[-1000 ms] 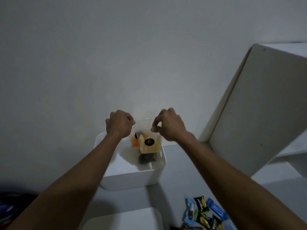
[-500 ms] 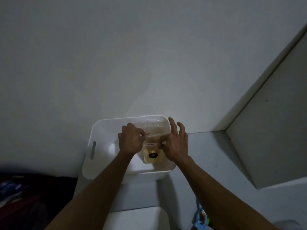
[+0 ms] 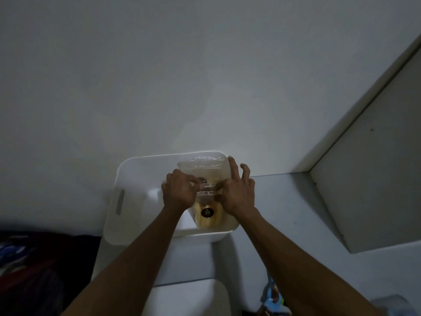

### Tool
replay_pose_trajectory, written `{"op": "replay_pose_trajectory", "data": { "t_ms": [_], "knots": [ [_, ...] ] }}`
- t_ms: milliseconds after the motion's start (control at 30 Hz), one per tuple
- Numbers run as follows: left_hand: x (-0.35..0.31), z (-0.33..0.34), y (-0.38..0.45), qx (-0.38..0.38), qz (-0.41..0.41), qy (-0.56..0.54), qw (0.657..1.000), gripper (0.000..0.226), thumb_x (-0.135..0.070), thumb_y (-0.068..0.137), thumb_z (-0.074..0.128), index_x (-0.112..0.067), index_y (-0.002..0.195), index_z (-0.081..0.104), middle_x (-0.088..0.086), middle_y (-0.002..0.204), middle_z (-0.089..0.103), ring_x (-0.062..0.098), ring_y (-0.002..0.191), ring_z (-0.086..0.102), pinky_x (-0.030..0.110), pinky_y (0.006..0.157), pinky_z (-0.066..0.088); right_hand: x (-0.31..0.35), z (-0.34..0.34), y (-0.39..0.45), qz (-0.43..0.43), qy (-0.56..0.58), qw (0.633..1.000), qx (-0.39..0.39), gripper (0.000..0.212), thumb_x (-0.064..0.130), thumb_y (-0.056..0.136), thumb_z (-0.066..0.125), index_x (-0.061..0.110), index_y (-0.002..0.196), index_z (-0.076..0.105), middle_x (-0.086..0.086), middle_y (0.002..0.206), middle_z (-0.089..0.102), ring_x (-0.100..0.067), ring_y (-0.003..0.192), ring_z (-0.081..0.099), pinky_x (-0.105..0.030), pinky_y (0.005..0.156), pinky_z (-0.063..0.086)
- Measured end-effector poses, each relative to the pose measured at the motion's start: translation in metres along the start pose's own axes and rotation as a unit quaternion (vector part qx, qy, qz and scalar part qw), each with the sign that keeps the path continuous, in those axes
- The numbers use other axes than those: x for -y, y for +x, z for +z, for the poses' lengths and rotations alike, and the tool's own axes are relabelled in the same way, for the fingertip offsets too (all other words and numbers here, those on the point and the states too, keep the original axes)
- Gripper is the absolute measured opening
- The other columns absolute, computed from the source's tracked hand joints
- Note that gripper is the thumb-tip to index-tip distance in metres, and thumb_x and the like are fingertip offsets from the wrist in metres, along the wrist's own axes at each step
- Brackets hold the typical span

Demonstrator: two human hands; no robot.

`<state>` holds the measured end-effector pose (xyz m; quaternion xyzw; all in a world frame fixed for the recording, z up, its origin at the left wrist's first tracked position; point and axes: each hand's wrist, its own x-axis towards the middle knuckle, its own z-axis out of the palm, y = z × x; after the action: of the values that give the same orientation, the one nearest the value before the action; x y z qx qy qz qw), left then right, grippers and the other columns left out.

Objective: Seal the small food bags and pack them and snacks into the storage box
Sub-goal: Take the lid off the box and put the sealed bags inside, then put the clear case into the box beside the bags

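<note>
Both hands have come down into the white box (image 3: 127, 197), left hand (image 3: 180, 192) and right hand (image 3: 237, 195) pinching the clear bag's (image 3: 206, 210) top, apparently sealing it, two right fingers straight.

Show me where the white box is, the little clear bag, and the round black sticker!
white storage box (image 3: 118, 202), head view, on its left wall beside the handle slot.
small clear food bag (image 3: 206, 193), head view, on its top strip between the hands.
round black sticker (image 3: 206, 212), head view, on its middle.
</note>
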<state>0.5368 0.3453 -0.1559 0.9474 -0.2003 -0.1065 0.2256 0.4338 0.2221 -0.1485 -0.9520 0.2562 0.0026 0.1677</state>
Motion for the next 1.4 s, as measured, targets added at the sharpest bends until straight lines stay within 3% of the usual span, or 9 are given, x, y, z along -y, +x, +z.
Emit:
{"op": "replay_pose_trajectory", "data": {
  "t_ms": [367, 567, 700, 800, 933, 1167, 1233, 1300, 1400],
  "knots": [
    [-0.011, -0.068, -0.060, -0.074, 0.032, -0.090, 0.993, 0.035, -0.053, 0.081, 0.071, -0.026, 0.103, 0.075, 0.009, 0.120, 0.062, 0.030, 0.114, 0.055, 0.051, 0.096, 0.047, 0.008, -0.065, -0.060, 0.031, 0.080, 0.994, -0.072, 0.047, 0.046, 0.076, 0.080, 0.027, 0.117, 0.069, 0.000, 0.161, 0.017, -0.028, 0.145, 0.011, -0.051, 0.107, 0.041],
    [-0.052, -0.083, -0.108, -0.097, 0.077, -0.149, 0.981, 0.038, -0.053, 0.078, 0.073, -0.025, 0.105, 0.074, 0.008, 0.116, 0.065, 0.025, 0.108, 0.062, 0.048, 0.093, 0.051, -0.010, -0.111, -0.118, 0.033, 0.129, 0.985, -0.106, 0.045, 0.041, 0.081, 0.077, 0.024, 0.121, 0.067, -0.004, 0.156, 0.029, -0.025, 0.142, 0.018, -0.045, 0.107, 0.042],
    [-0.089, -0.086, -0.142, -0.103, 0.109, -0.173, 0.974, 0.041, -0.051, 0.080, 0.073, -0.024, 0.111, 0.072, 0.010, 0.114, 0.065, 0.025, 0.100, 0.064, 0.042, 0.092, 0.052, -0.037, -0.144, -0.166, 0.027, 0.154, 0.981, -0.111, 0.041, 0.040, 0.084, 0.074, 0.023, 0.121, 0.067, -0.008, 0.146, 0.043, -0.025, 0.137, 0.034, -0.038, 0.105, 0.038],
    [-0.121, -0.075, -0.170, -0.106, 0.132, -0.200, 0.965, 0.045, -0.051, 0.079, 0.073, -0.025, 0.115, 0.070, 0.009, 0.111, 0.066, 0.023, 0.099, 0.064, 0.034, 0.092, 0.050, -0.074, -0.170, -0.205, 0.031, 0.173, 0.978, -0.110, 0.037, 0.039, 0.087, 0.071, 0.020, 0.119, 0.069, -0.005, 0.135, 0.056, -0.019, 0.113, 0.059, -0.022, 0.094, 0.038],
    [-0.172, -0.042, -0.219, -0.096, 0.153, -0.228, 0.957, 0.046, -0.046, 0.082, 0.073, -0.022, 0.121, 0.067, 0.008, 0.111, 0.064, 0.018, 0.098, 0.061, 0.021, 0.085, 0.039, -0.148, -0.190, -0.253, 0.057, 0.200, 0.970, -0.125, 0.036, 0.041, 0.087, 0.071, 0.023, 0.118, 0.070, -0.002, 0.128, 0.062, -0.016, 0.111, 0.060, -0.023, 0.084, 0.042],
    [-0.261, 0.080, -0.309, -0.064, 0.136, -0.282, 0.948, 0.054, -0.039, 0.085, 0.073, -0.018, 0.132, 0.058, 0.010, 0.121, 0.059, 0.018, 0.112, 0.058, 0.022, 0.093, 0.040, -0.319, -0.185, -0.323, 0.109, 0.244, 0.953, -0.141, 0.036, 0.038, 0.088, 0.070, 0.024, 0.120, 0.067, 0.001, 0.121, 0.068, -0.011, 0.099, 0.062, -0.021, 0.079, 0.043],
    [-0.283, 0.128, -0.338, -0.057, 0.123, -0.294, 0.946, 0.058, -0.038, 0.084, 0.073, -0.019, 0.135, 0.055, 0.010, 0.125, 0.058, 0.019, 0.115, 0.056, 0.027, 0.097, 0.043, -0.366, -0.173, -0.339, 0.128, 0.267, 0.945, -0.137, 0.038, 0.037, 0.089, 0.069, 0.023, 0.124, 0.065, -0.001, 0.124, 0.066, -0.010, 0.097, 0.061, -0.020, 0.079, 0.043],
    [-0.300, 0.174, -0.369, -0.045, 0.106, -0.288, 0.951, 0.062, -0.041, 0.084, 0.073, -0.019, 0.138, 0.052, 0.009, 0.130, 0.055, 0.021, 0.119, 0.053, 0.041, 0.101, 0.047, -0.405, -0.155, -0.355, 0.142, 0.279, 0.941, -0.130, 0.042, 0.036, 0.090, 0.068, 0.022, 0.129, 0.062, -0.002, 0.127, 0.063, -0.010, 0.098, 0.058, -0.020, 0.080, 0.042],
    [-0.321, 0.231, -0.412, -0.068, 0.139, -0.273, 0.949, 0.061, -0.034, 0.085, 0.071, -0.011, 0.137, 0.049, 0.010, 0.131, 0.054, 0.029, 0.118, 0.056, 0.052, 0.094, 0.051, -0.446, -0.125, -0.376, 0.163, 0.294, 0.933, -0.124, 0.048, 0.034, 0.090, 0.068, 0.020, 0.134, 0.057, -0.006, 0.132, 0.061, -0.013, 0.102, 0.058, -0.021, 0.084, 0.042]
  ]
}}
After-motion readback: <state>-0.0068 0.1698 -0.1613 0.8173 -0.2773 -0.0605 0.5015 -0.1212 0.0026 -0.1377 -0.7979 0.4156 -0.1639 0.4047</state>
